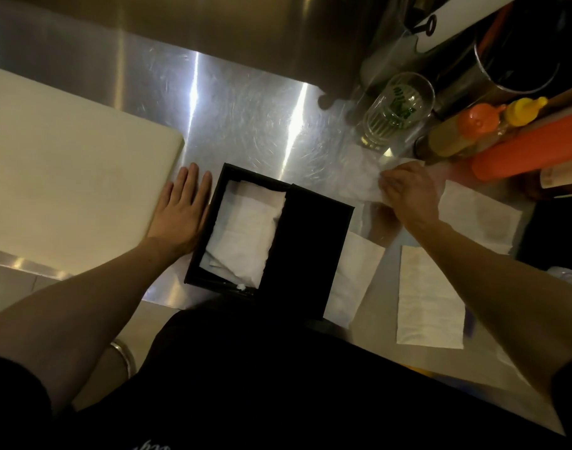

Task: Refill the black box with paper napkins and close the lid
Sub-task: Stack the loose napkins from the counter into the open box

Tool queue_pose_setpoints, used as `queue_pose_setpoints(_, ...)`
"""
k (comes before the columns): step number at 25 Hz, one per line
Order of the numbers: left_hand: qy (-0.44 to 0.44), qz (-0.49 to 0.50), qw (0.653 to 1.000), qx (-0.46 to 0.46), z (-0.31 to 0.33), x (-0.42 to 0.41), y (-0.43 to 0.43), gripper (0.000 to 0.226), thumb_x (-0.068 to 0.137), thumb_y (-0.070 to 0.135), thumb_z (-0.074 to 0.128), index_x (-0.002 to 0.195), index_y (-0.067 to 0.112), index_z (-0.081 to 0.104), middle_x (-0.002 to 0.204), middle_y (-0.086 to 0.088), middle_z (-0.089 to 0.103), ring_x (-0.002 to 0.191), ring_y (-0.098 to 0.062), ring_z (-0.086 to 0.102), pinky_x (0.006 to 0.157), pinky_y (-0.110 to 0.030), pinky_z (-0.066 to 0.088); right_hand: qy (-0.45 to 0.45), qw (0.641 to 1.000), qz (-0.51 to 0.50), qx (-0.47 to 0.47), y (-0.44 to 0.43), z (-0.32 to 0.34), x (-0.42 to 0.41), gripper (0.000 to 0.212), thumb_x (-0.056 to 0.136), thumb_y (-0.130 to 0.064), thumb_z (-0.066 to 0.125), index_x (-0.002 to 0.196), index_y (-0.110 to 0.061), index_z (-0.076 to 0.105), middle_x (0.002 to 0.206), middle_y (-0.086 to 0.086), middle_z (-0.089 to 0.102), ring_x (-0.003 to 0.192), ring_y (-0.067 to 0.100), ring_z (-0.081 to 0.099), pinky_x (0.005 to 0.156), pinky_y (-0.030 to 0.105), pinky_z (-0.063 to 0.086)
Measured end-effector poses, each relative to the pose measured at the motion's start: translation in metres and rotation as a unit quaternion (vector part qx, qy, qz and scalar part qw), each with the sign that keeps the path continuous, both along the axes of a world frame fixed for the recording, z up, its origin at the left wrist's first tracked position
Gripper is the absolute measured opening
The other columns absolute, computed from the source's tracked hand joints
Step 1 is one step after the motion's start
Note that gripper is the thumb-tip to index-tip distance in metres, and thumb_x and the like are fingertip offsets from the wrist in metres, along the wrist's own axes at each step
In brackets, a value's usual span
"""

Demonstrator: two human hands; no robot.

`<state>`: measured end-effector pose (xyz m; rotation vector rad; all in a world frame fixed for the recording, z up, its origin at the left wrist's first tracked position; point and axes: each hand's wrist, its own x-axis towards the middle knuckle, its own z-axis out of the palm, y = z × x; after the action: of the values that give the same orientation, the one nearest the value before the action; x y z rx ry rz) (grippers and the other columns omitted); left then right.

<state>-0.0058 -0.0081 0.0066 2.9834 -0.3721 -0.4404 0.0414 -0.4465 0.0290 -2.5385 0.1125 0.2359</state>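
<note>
A black box [210, 222] sits on the steel counter near the front edge, with white napkins [245, 232] lying inside its open left part. Its black lid [310, 248] covers the right part, tilted. My left hand [182, 212] rests flat with straight fingers against the box's left wall. Right of the box, my right hand [408, 193] pinches a crumpled white napkin [362, 183] on the counter. More flat napkins lie to the right: one [356, 274] beside the lid, one [427, 300] at the counter's front, one [479, 216] behind my wrist.
A white cutting board [67, 177] fills the left side. At the back right stand a glass [395, 108], sauce bottles with orange [473, 121] and yellow [521, 112] caps, an orange container [531, 144] and a metal pot [518, 60].
</note>
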Motion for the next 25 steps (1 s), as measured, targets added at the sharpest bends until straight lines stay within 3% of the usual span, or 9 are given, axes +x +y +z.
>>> queue_pose_setpoints(6,0.011,-0.003,1.000,0.010,0.001,0.000,-0.002,0.075,0.088,0.037,0.012,0.156,0.007,0.005,0.162,-0.022,0.002,0.150,-0.039,0.001,0.118,-0.054,0.011,-0.023,0.999,-0.019,-0.018,0.005,0.003,-0.008,0.020,0.090,-0.025,0.063,0.102,-0.013,0.073,0.106,0.009,0.063,0.102,0.027,0.058,0.089,0.039,0.047)
queue_pose_setpoints(12,0.014,-0.011,1.000,0.019,-0.006,0.001,0.002,0.075,0.089,0.039,0.018,0.156,0.010,-0.002,0.162,-0.022,-0.002,0.149,-0.038,-0.004,0.118,-0.054,0.009,-0.089,0.982,-0.149,0.079,0.036,0.025,-0.037,0.016,0.087,-0.022,0.066,0.097,-0.012,0.074,0.094,0.009,0.068,0.078,0.013,0.061,0.080,0.036,0.054)
queue_pose_setpoints(15,0.019,-0.017,1.000,0.018,-0.009,0.003,0.003,0.076,0.093,0.034,0.034,0.156,0.009,-0.002,0.162,-0.022,-0.002,0.149,-0.039,-0.003,0.118,-0.055,0.009,-0.131,0.970,-0.174,0.106,0.059,0.042,-0.053,0.013,0.087,-0.021,0.067,0.094,-0.013,0.074,0.088,0.008,0.069,0.070,0.002,0.058,0.073,0.027,0.052)
queue_pose_setpoints(20,0.019,-0.016,1.000,-0.008,-0.009,0.003,0.004,0.070,0.099,0.033,0.035,0.156,0.009,0.002,0.162,-0.022,-0.001,0.149,-0.039,-0.001,0.118,-0.055,0.010,-0.169,0.960,-0.168,0.146,0.117,0.081,-0.082,0.010,0.088,-0.017,0.070,0.096,-0.012,0.074,0.088,0.003,0.067,0.072,0.004,0.059,0.070,0.013,0.048)
queue_pose_setpoints(25,0.008,-0.048,0.998,-0.040,-0.006,0.003,0.012,0.071,0.097,0.048,0.007,0.156,0.009,0.002,0.162,-0.023,0.000,0.149,-0.040,0.001,0.118,-0.054,0.010,-0.154,0.957,-0.168,0.180,0.182,0.099,-0.105,0.012,0.088,-0.017,0.070,0.098,-0.011,0.073,0.088,0.000,0.065,0.078,0.005,0.060,0.073,0.014,0.049)
